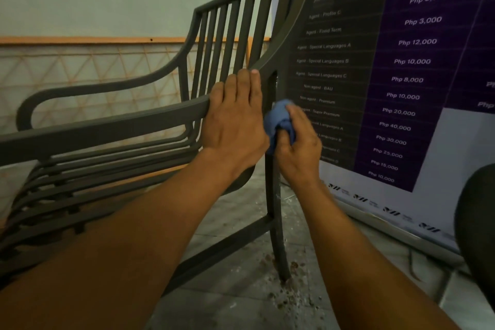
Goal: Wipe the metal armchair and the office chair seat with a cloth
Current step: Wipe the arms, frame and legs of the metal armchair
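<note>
The dark metal armchair [112, 126] fills the left and middle of the view, its slatted back rising to the upper right. My left hand [235, 118] lies over the near armrest where it joins the back, fingers wrapped on the rail. My right hand [297, 147] squeezes a bunched blue cloth [278, 120] against the chair's rear upright post, just below the armrest joint. A dark rounded edge of the office chair [476, 236] shows at the far right.
A large printed banner [401, 61] with price lines leans behind the armchair on the right. The tiled floor [241, 289] has rust crumbs around the foot of the rear leg. A wall with a wooden rail stands behind.
</note>
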Available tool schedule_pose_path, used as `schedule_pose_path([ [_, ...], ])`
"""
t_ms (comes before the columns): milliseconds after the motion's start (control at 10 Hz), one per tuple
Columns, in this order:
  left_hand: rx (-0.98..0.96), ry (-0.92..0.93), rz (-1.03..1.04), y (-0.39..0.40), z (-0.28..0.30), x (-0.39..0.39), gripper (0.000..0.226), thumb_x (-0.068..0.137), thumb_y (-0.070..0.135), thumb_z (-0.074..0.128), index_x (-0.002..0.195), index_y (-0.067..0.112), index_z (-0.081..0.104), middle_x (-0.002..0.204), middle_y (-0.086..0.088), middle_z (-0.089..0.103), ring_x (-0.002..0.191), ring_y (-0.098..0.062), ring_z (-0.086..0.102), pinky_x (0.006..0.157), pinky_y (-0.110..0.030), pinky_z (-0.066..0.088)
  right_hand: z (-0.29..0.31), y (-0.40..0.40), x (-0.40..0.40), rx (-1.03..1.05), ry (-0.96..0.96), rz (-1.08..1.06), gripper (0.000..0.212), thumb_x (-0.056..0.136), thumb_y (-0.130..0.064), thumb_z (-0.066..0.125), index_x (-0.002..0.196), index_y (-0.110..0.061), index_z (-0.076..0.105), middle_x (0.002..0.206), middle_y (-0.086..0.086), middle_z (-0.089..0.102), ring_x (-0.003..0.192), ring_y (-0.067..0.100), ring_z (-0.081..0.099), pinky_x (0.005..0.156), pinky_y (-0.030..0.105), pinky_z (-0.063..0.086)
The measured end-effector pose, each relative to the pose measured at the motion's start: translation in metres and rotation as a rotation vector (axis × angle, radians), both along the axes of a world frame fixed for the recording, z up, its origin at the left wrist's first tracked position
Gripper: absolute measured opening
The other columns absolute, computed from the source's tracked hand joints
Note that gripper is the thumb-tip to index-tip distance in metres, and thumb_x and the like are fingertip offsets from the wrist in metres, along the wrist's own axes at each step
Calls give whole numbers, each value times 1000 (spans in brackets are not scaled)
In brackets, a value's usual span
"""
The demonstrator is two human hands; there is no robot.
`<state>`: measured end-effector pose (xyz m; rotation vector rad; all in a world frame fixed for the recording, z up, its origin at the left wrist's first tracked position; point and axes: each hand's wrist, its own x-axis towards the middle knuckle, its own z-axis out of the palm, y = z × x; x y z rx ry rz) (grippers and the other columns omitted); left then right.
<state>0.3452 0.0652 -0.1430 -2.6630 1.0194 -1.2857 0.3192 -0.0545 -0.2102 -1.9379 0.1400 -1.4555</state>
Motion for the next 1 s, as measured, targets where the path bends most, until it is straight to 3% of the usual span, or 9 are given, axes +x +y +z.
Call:
schedule_pose_path([
  [100, -11, 4, -23, 2, 0, -1, 83, 84, 35, 42, 149, 3, 4, 156, -21, 19, 143, -35, 21, 117, -47, 16, 37, -4, 6, -68, -68, -42, 47, 91, -7, 50, 137, -9, 41, 147, 17, 39, 134, 25, 36, 109, 29, 26],
  [200, -34, -10, -39, 3, 1, -2, 77, 83, 34, 29, 149, 2, 6, 154, -21, 22, 141, -35, 25, 117, -47, 20, 46, -4, 18, -110, -16, -68, 49, 90, -6, 51, 138, -9, 41, 151, 15, 34, 137, 27, 33, 106, 21, 20],
  [300, -36, -10, -52, 4, 1, -3, 77, 82, 37, 22, 149, 1, 7, 154, -21, 23, 140, -35, 26, 116, -47, 21, 20, 2, 19, -69, -6, -85, 48, 90, -4, 52, 137, -9, 43, 150, 15, 34, 136, 27, 35, 103, 17, 21],
  [400, -25, -28, -46, 3, 0, 0, 75, 85, 29, 36, 149, 1, 7, 154, -22, 23, 139, -37, 26, 115, -48, 21, -18, 7, 18, -32, 12, -100, 50, 89, -2, 53, 137, -9, 43, 149, 16, 36, 135, 28, 37, 104, 21, 24],
  [500, -24, -36, -46, 2, 0, 0, 74, 84, 26, 38, 148, 1, 10, 153, -22, 25, 138, -38, 28, 113, -49, 22, -61, 15, 14, 16, 54, -96, 54, 89, 0, 54, 139, -11, 40, 150, 15, 35, 136, 27, 35, 107, 22, 22],
  [700, -35, -33, -60, 3, 1, 0, 77, 82, 23, 46, 148, 1, 13, 152, -22, 26, 137, -38, 29, 113, -49, 22, -147, 23, -7, 137, 276, -44, 53, 93, -4, 52, 142, -13, 33, 152, 11, 30, 138, 24, 32, 106, 7, 15],
  [800, -34, -39, -56, 3, 0, -1, 77, 82, 23, 44, 148, 1, 11, 153, -21, 25, 138, -38, 28, 113, -49, 21, -153, 14, -12, 103, 316, -66, 51, 92, -2, 54, 139, -13, 38, 145, 14, 43, 130, 27, 45, 109, 25, 31],
  [900, -29, -50, -41, 2, -2, 1, 76, 83, 24, 42, 149, 2, 10, 154, -21, 24, 139, -38, 27, 113, -49, 21, -101, -5, -13, 159, -89, -385, 50, 89, -13, 61, 132, -35, 45, 129, -12, 59, 113, 4, 57, 97, 21, 46],
  [1000, -41, -46, -29, 1, -2, 2, 75, 85, 27, 39, 149, 2, 8, 155, -21, 22, 139, -37, 26, 114, -48, 21, -5, -6, 6, 76, -157, -232, 47, 88, -24, 51, 134, -23, 42, 134, 2, 53, 116, 14, 54, 98, 39, 49],
])
